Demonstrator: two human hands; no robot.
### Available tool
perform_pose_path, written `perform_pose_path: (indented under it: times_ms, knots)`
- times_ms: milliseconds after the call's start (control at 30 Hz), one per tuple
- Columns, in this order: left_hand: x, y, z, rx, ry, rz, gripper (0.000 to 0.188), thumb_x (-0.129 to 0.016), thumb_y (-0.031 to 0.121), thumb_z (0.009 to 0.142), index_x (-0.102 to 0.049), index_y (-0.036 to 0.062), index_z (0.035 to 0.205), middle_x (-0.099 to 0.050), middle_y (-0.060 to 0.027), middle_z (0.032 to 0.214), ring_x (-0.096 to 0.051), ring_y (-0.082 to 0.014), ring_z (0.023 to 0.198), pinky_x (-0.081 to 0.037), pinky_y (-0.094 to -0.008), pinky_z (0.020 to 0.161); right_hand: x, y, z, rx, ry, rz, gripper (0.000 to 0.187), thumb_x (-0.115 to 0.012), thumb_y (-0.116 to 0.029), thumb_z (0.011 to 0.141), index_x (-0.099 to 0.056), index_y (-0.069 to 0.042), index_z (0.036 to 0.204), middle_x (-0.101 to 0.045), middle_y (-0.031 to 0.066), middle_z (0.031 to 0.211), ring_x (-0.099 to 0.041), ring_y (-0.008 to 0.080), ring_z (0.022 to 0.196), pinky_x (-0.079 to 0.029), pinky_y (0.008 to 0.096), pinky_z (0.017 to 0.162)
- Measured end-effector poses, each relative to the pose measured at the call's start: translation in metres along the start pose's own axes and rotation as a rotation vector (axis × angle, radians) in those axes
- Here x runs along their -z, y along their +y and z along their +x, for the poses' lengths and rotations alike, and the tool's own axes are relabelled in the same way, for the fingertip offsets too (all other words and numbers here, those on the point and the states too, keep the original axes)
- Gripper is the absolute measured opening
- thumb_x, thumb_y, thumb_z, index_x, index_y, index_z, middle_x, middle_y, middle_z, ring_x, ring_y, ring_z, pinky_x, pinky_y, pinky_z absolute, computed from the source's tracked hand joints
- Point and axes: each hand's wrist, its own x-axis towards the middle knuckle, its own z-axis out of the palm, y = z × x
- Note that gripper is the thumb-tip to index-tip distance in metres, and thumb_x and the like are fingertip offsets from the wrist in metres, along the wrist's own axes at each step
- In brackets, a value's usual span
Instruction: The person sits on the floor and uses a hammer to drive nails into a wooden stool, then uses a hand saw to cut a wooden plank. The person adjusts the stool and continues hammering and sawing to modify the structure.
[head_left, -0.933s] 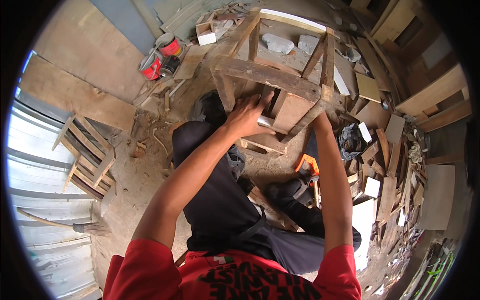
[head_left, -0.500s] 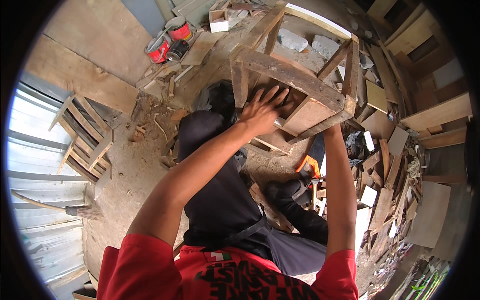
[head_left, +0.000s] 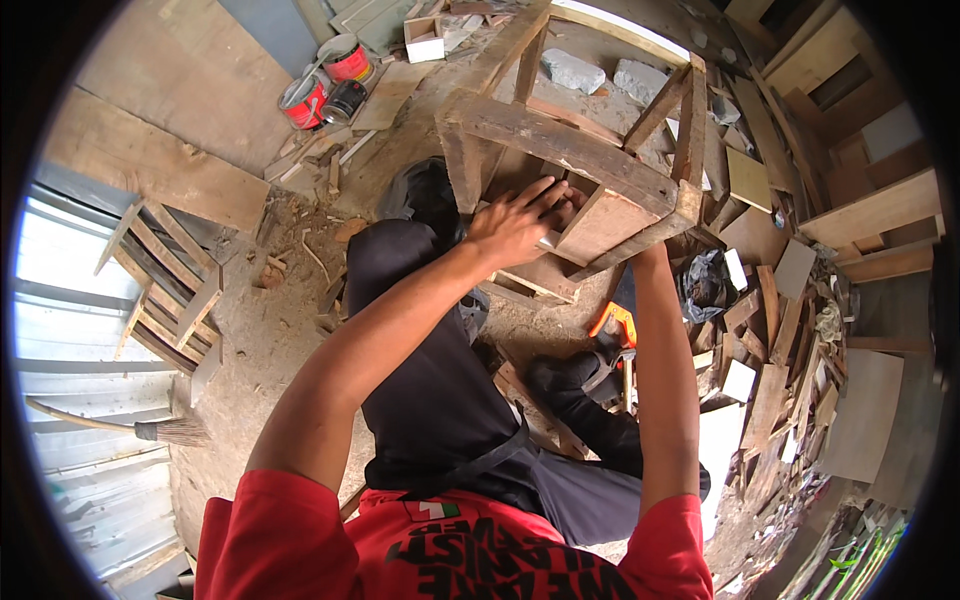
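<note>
My left hand [head_left: 512, 228] is at the near left part of the open brown wooden frame with square-cut legs [head_left: 560, 148], which sits tilted just beyond my knees. The fingers lie outstretched over its inner opening, slightly apart at the tips; I cannot tell whether they pinch anything. Just right of them, inside the same frame, is a pale brown flat wooden panel [head_left: 612, 228]. My right hand [head_left: 648, 256] goes in behind the frame's near right corner; only its wrist end shows, so I cannot tell how its fingers are set.

Below is a dusty brown floor [head_left: 265, 365] littered with chips. Along its left edge runs a pale corrugated metal wall [head_left: 85, 350], with a long-handled brown bristle broom [head_left: 172, 431] and a curved, slatted wooden piece [head_left: 170, 285] against it. Toward the far left corner, large plywood sheets [head_left: 160, 165] lean beside red round metal cans [head_left: 303, 103]. A small white-fronted wooden box [head_left: 424, 45] stands at the far edge, and rough grey blocks [head_left: 573, 72] lie beyond the frame. Near my right forearm are an orange-handled tool [head_left: 617, 322] and a wooden-handled hammer [head_left: 627, 385]. A heap of mixed wood offcuts [head_left: 768, 400] covers the floor's right edge.
</note>
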Motion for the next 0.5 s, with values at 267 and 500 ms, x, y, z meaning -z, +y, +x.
perform_pose_path:
  times_ms: [267,500]
  knots:
    - [0.005,-0.001,0.000,-0.014,-0.184,0.051,0.061,-0.075,0.030,0.080,-0.058,0.0178,0.137,-0.029,-0.0048,0.163,-0.023,-0.0234,0.151,-0.047,-0.0435,0.109,0.007,-0.005,0.014,0.004,-0.012,0.041,0.051,-0.066,-0.029,0.092,-0.056,-0.002,0.134,-0.063,0.0094,0.124,-0.064,0.0237,0.102,-0.051,0.0343,0.090]
    - [0.006,0.002,0.000,-0.008,-0.083,0.014,0.055,-0.074,0.029,0.079,-0.061,0.0177,0.131,-0.036,-0.0028,0.158,-0.030,-0.0229,0.148,-0.054,-0.0414,0.100,-0.005,-0.014,0.003,0.037,0.094,0.017,0.051,-0.066,-0.031,0.092,-0.056,-0.003,0.134,-0.063,0.0094,0.124,-0.064,0.0236,0.102,-0.052,0.0341,0.089]
